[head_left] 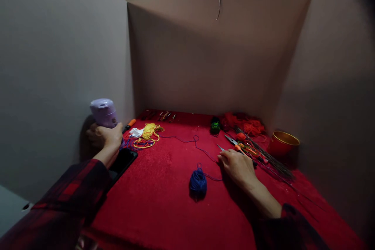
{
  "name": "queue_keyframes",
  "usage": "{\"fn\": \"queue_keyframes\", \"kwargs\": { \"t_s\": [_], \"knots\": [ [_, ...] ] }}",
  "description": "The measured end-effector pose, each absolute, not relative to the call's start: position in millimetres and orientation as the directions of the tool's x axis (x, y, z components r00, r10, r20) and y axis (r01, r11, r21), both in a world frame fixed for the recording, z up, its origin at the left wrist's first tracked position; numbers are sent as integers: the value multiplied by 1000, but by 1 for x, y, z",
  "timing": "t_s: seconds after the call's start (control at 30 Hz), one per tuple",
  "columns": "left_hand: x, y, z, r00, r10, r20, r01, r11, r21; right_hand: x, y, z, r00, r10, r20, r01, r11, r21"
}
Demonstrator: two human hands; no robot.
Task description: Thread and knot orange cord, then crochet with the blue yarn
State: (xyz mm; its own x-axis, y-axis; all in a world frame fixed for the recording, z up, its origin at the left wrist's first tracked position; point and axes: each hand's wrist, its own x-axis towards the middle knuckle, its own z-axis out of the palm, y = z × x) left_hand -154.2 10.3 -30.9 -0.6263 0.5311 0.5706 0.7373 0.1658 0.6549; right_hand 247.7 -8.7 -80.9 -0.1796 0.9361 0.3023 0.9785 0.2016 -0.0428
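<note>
My left hand [109, 138] is at the left wall, its fingers wrapped round the lower part of a lavender bottle-like object [104, 111] that stands upright. Just below that hand a dark phone [124, 162] lies on the red cloth. On the right, my right hand [237, 164] rests low over the cloth with its fingers bent around a tool whose thin, pointed metal tip [220, 147] sticks out; its handle is hidden. Left of this hand sits a ball of blue yarn [198, 183], with a loose strand trailing away toward the back left. Pliers [231, 140] with orange handles lie just beyond my fingers.
Yellow yarn [150, 131] lies in a tangle near an orange-handled tool [130, 124]. Green yarn [215, 126] and orange-red yarn [253, 127] are at the back. Thin stems [272, 162] lie beside a red pot [283, 143]. Walls [205, 58] enclose three sides.
</note>
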Motion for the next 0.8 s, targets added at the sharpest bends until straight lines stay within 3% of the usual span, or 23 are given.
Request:
{"fn": "queue_keyframes", "kwargs": {
  "t_s": [0.1,0.23,0.37,0.47,0.57,0.7,0.8],
  "knots": [
    [-156,11,-33,-822,250,511,567,291,771,247,-9,-80,-185,936,299,975,213,-63],
    [-157,13,-28,-860,251,445,499,227,836,248,-8,-82,-192,927,323,973,223,-63],
    [-143,2,0,-776,240,584,606,28,795,247,-10,-84,-186,923,336,967,232,-104],
    [-115,-22,25,-678,321,662,682,-61,728,236,-16,-70,-191,885,425,899,332,-286],
    [-75,-52,35,-580,489,652,724,-58,687,216,-30,-29,-218,793,569,673,545,-500],
    [-21,-82,16,-383,702,601,719,-181,671,188,-62,41,-300,707,640,449,697,-559],
    [6,-93,-6,-258,690,676,711,-338,616,180,-83,72,-457,669,586,387,743,-546]
  ]
}}
